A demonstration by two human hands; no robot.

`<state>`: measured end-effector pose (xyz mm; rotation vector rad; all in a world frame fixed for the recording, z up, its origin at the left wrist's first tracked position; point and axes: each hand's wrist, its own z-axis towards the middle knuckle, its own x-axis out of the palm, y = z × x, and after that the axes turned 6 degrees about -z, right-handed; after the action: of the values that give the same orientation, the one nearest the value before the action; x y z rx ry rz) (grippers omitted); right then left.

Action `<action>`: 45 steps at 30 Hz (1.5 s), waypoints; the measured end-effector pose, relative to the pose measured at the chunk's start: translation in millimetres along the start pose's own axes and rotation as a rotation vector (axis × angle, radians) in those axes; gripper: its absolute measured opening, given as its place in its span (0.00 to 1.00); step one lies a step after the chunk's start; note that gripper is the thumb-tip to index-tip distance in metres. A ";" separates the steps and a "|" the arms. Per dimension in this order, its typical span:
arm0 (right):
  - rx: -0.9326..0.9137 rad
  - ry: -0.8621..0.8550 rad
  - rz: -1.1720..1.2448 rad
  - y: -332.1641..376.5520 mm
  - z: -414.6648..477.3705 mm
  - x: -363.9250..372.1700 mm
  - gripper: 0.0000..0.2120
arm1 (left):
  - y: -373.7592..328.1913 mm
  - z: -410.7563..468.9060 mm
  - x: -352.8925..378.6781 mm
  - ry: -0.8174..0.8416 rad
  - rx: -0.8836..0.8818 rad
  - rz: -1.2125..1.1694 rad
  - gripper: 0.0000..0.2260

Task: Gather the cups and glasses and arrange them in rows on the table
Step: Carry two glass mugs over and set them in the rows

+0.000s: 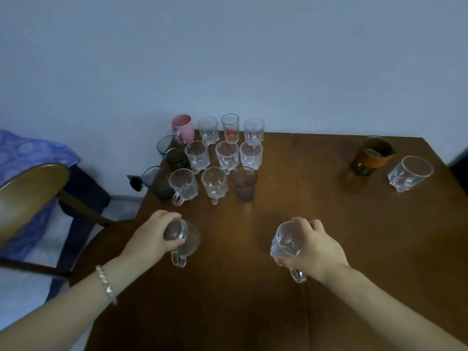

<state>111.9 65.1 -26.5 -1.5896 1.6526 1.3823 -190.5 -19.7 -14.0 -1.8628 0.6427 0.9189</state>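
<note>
On the brown table, each of my hands grips a clear glass mug from above. My left hand holds the left glass mug, handle pointing toward me. My right hand holds the right glass mug. Behind them, at the table's far left, several glasses stand in rows: a pink mug, clear glass mugs such as one at the front, two dark smoked glasses, and a brownish tumbler.
At the far right stand a dark glass with an orange sleeve and a lone clear glass. A wooden chair is left of the table, with blue patterned cloth behind it. A wall runs behind the table.
</note>
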 end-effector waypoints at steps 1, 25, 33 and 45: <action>0.010 0.010 0.007 15.0 -1.8 8.5 0.43 | 18.7 4.0 -7.9 -0.002 -0.011 0.007 0.26; 0.285 -0.033 0.009 267.6 98.1 131.9 0.41 | 142.8 95.3 -43.6 0.049 0.038 -0.097 0.26; 0.157 0.012 0.016 272.7 109.9 146.7 0.46 | 146.2 100.5 -38.3 0.027 0.022 -0.094 0.27; 0.036 0.493 -0.142 154.1 85.2 78.8 0.29 | 60.0 76.1 -32.2 0.110 0.240 0.243 0.25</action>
<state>-74.5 76.1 -75.2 -2.1004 1.7667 0.9293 -278.6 24.6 -40.4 -1.6526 1.0187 0.8542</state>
